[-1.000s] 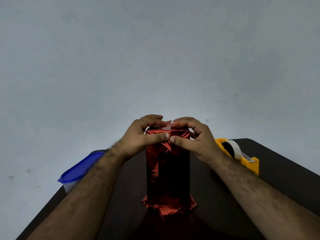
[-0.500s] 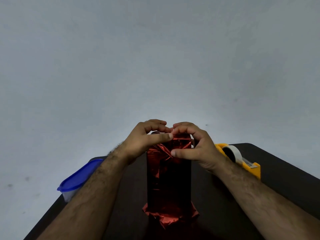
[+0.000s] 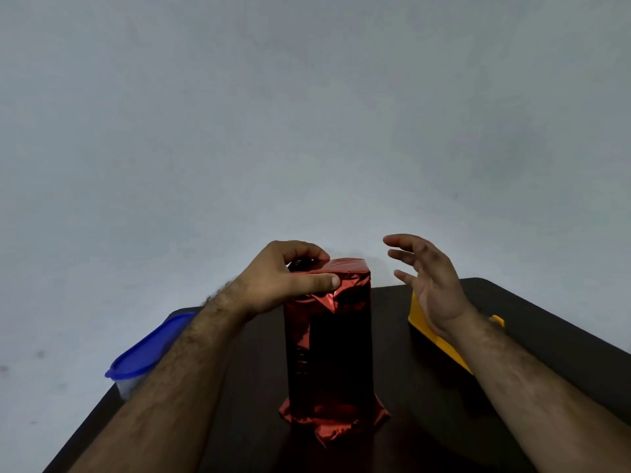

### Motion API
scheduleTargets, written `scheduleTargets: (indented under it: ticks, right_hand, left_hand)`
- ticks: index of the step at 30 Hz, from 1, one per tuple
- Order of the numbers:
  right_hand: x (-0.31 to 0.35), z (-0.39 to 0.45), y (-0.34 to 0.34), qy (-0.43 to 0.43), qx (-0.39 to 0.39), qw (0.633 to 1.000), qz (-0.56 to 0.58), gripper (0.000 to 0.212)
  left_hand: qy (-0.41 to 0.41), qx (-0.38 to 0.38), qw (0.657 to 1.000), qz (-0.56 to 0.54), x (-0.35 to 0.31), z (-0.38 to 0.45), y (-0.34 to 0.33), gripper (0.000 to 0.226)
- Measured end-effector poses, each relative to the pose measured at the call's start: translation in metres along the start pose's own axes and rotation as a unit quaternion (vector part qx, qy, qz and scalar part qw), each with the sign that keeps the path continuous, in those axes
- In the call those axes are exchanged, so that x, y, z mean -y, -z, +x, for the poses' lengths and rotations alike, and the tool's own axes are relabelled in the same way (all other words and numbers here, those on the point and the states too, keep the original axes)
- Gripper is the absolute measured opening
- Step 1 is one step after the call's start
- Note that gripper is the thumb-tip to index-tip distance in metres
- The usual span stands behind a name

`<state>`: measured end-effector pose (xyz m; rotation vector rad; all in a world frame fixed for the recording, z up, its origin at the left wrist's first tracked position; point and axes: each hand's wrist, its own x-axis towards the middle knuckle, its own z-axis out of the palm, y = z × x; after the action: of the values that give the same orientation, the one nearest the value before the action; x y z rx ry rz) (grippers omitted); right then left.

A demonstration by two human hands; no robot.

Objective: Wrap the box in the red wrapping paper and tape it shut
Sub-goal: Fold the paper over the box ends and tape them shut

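the red wrapping paper (image 3: 333,423) is flaring out crumpled at the foot of the box (image 3: 329,353), which is standing upright in the middle of the dark table (image 3: 563,339). the left hand (image 3: 283,279) is gripping the box's top, thumb pressing the front fold and fingers curling over. the right hand (image 3: 428,281) is hovering apart, fingers spread, holding nothing, above a yellow tape dispenser (image 3: 433,336). a blue-lidded container (image 3: 150,351) is sitting at the left edge.

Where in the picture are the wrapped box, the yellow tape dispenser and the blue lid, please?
wrapped box (image 3: 336,353): head view, on its dark front face.
yellow tape dispenser (image 3: 440,343): head view, on its yellow side, beside the right wrist.
blue lid (image 3: 150,349): head view, on its top surface.
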<state>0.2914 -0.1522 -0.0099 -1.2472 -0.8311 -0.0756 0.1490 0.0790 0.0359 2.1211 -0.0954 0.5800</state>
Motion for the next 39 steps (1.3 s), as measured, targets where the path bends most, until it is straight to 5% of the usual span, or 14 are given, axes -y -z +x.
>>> scheduleTargets:
  ticks: [5,8,17,20,26,30,39]
  right_hand:
    - [0.003,-0.014,0.019,-0.011,-0.065,0.994,-0.093,0.020]
    - [0.008,-0.020,0.039,0.000,-0.119,0.960,-0.255,0.003]
    - [0.016,-0.021,0.112,-0.222,-0.144,0.843,-0.468,0.036]
    - [0.016,-0.021,0.109,-0.315,-0.129,0.827,-0.447,0.032]
    - [0.022,-0.014,0.104,-0.369,-0.159,0.808,-0.431,0.034]
    - [0.020,-0.010,0.106,-0.430,-0.171,0.810,-0.359,0.018]
    - [0.019,-0.012,0.118,-0.485,-0.186,0.840,-0.156,0.020]
  left_hand:
    - [-0.001,0.004,1.000,0.000,-0.007,-0.001,-0.006,0.049]
    - [-0.006,0.001,1.000,-0.005,-0.013,-0.001,-0.015,0.045]
    - [-0.028,-0.016,0.999,0.020,-0.026,0.000,-0.041,0.062]
    - [-0.021,-0.010,1.000,0.019,-0.027,-0.001,-0.040,0.060]
    - [-0.018,-0.001,1.000,0.017,-0.023,0.000,-0.038,0.065]
    - [-0.020,0.002,1.000,0.015,-0.019,0.002,-0.036,0.066]
    - [-0.017,0.000,1.000,0.011,-0.019,0.003,-0.036,0.061]
